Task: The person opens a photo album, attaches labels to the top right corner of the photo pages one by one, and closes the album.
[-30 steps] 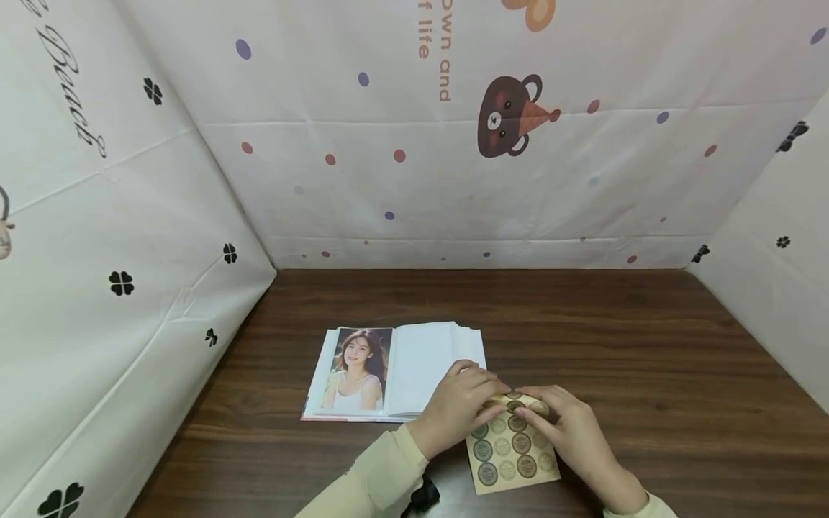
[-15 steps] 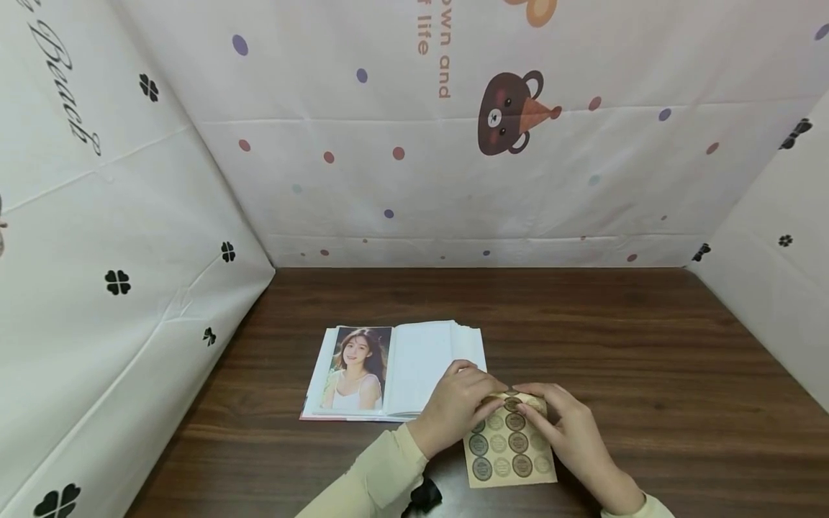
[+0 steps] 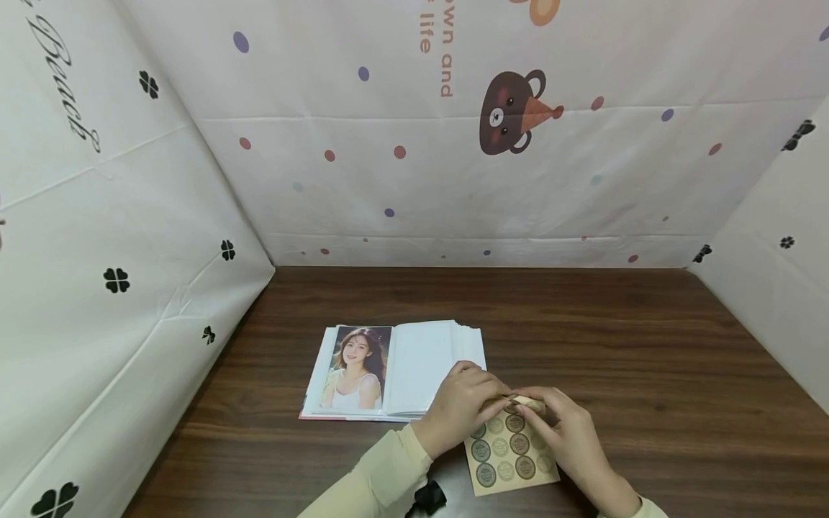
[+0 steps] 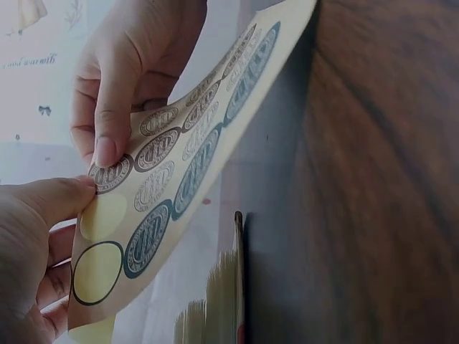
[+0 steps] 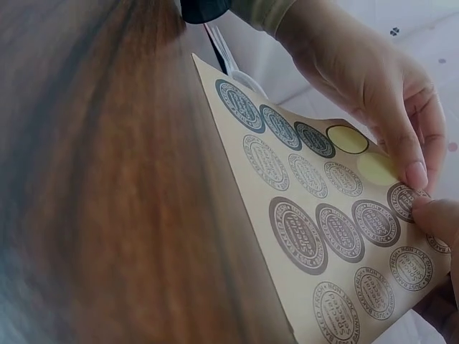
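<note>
Head view: left hand (image 3: 458, 407) partly hides the open album (image 3: 422, 363).

Round stickers (image 5: 299, 235) read "JUST BAKED FRESH"; the back cloth (image 3: 447, 176), "life" and "and"; the left cloth (image 3: 84, 194), apparently "Beach".

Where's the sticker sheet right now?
In the head view, the sticker sheet is low, right of centre, held at its far edge by the left hand and right hand, below and right of the open photo album.
</note>
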Demonstrator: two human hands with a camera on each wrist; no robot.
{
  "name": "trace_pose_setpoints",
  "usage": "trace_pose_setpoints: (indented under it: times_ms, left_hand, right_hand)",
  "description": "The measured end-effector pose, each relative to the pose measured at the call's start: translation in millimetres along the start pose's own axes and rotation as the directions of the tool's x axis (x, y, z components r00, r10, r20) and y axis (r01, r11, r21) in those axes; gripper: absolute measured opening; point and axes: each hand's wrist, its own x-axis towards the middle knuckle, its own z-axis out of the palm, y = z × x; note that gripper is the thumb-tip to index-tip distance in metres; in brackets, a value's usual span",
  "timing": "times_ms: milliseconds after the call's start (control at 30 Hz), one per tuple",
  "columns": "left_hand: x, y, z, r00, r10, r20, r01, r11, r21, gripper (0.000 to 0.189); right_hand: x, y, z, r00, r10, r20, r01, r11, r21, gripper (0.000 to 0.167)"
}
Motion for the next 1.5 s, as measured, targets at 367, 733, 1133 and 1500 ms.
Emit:
trace_pose_setpoints:
  times_ms: [367, 733, 1133, 1500]
  left_hand:
    - [-0.9, 1.8, 3.0, 1.000, 0.004, -0.004, -0.004, 1.000, 0.005, 0.006]
    - [-0.5, 2.6, 4.1, 1.000, -0.020, -0.002, 0.020, 1.000, -0.002, 0.007]
    - [0.3, 2.8, 3.3, 0.999, -0.032, 0.013, 0.032, 0.999, -0.022, 0.008]
    - [-0.8, 1.9, 4.3, 0.999, -0.029, 0.021, 0.029, 0.999, -0.016, 0.008]
  right_hand:
    - [0.2, -0.4, 0.9, 0.999, -0.038, -0.012, 0.037, 0.999, -0.010, 0.037]
    - [-0.4, 2.1, 2.3, 0.995, -0.099, -0.017, 0.098, 0.995, -0.010, 0.040]
    - [-0.1, 2.2, 1.7, 0.995, -0.100, -0.003, 0.100, 0.995, -0.013, 0.041]
    - [-0.5, 3.3, 1.4, 0.992, -0.123, 0.002, 0.123, 0.992, -0.026, 0.042]
